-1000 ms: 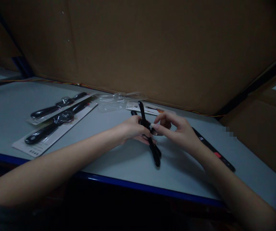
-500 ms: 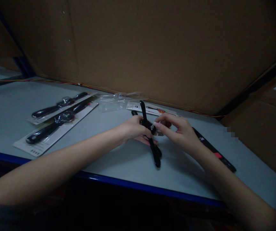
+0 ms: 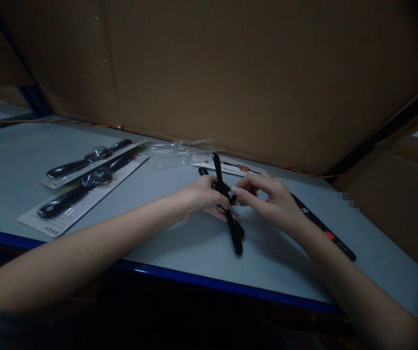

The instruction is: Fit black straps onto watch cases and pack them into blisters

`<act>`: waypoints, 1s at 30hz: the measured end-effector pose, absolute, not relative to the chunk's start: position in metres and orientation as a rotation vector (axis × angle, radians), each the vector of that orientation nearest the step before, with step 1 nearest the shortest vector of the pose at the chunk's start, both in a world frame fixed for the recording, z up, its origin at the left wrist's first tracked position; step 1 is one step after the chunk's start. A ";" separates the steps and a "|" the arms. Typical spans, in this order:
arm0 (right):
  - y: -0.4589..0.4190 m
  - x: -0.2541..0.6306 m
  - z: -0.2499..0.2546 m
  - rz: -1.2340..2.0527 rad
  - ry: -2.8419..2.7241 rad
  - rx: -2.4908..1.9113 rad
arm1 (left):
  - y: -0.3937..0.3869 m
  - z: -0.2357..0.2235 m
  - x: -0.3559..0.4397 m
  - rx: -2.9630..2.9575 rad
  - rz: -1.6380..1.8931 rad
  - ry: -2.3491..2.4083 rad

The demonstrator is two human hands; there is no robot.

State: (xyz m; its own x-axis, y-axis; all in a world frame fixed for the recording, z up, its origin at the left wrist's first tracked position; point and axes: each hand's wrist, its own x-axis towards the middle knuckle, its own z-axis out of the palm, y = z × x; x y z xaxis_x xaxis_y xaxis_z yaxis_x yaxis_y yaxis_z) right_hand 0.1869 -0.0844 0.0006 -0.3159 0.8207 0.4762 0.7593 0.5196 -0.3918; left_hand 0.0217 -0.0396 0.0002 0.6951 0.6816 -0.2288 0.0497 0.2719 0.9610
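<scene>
Two long black utensils (image 3: 233, 227) lie crossed in the middle of the grey table (image 3: 180, 248), joined near their middle. My left hand (image 3: 202, 195) is closed around them from the left at the crossing point. My right hand (image 3: 267, 199) pinches the same spot from the right with thumb and fingertips. The lower handles rest on the table towards me, and the upper ends stick up past my fingers.
Two packed black utensils on white cards (image 3: 81, 187) lie at the left. A clear plastic blister (image 3: 180, 149) and a printed card (image 3: 231, 166) sit by the cardboard wall (image 3: 231, 73). A black strip with a red mark (image 3: 323, 227) lies to the right.
Both hands stay on the crossed utensils; my right fingers have shifted slightly at the crossing point. The utensils have hardly moved.
</scene>
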 end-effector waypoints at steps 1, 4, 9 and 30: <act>-0.084 0.189 0.002 0.129 -2.121 -1.276 | -0.040 0.001 0.021 1.236 0.483 0.721; -0.082 0.195 0.003 0.033 -2.225 -1.261 | -0.041 0.001 0.021 1.227 0.489 0.733; -0.079 0.190 -0.003 -0.206 -2.274 -1.313 | -0.040 -0.002 0.024 1.237 0.446 0.681; -0.077 0.191 -0.002 -0.170 -2.310 -1.343 | -0.038 -0.006 0.022 1.244 0.440 0.652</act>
